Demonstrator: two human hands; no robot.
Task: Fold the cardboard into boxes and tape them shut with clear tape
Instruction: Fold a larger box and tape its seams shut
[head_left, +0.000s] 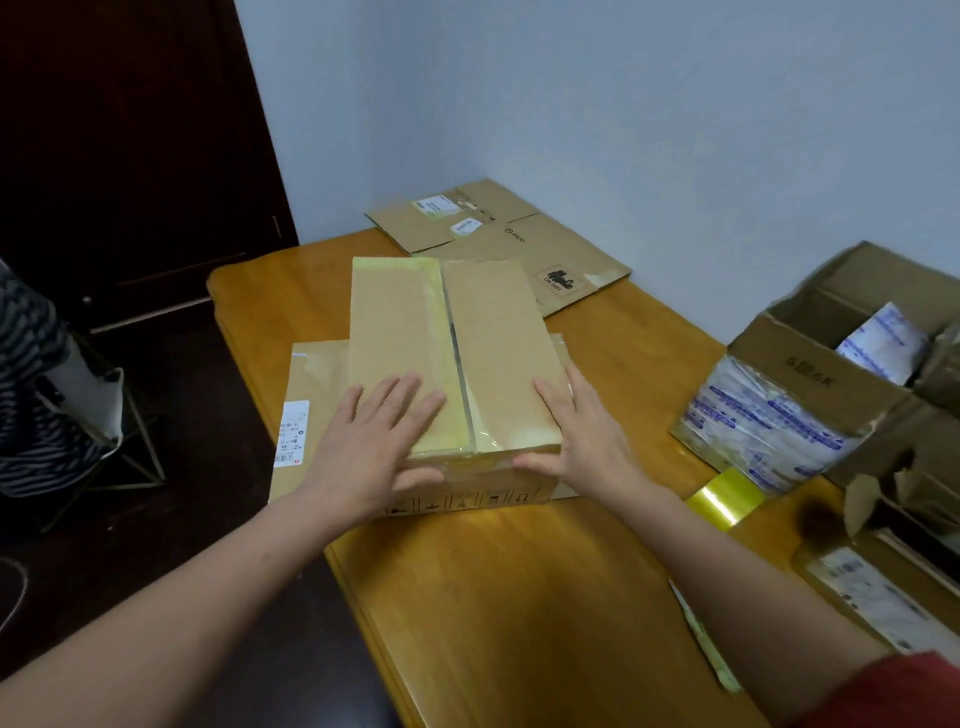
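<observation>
Head view: the folded box (498, 332) sits near the middle of the wooden table (519, 597), on top of a flattened sheet of cardboard (317, 374) that sticks out to its left. Its two top flaps are down and meet at a centre seam (457, 353). That seam, like the box's long axis, runs away from the person and leans slightly to the left at the far end. A dark gap shows along the seam. Yellowish film lies beside it and over the near end, but whether that film bridges the gap I cannot tell.

The left hand (374, 441) lies flat with spread fingers on the near end of the left flap and presses it down, gripping nothing. The right hand (582, 431) is also uncurled. Its fingers lie straight along the right top edge and its thumb runs along the near edge at the corner.

The roll of clear tape (726, 498), yellow-tinted, lies on the table to the right of the box, just beside the right forearm and well apart from the left hand. I judge that the right hand is the one to fetch it while the left holds the flaps. The tape would then be laid lengthwise, from the near end of the seam to the far end.
</observation>
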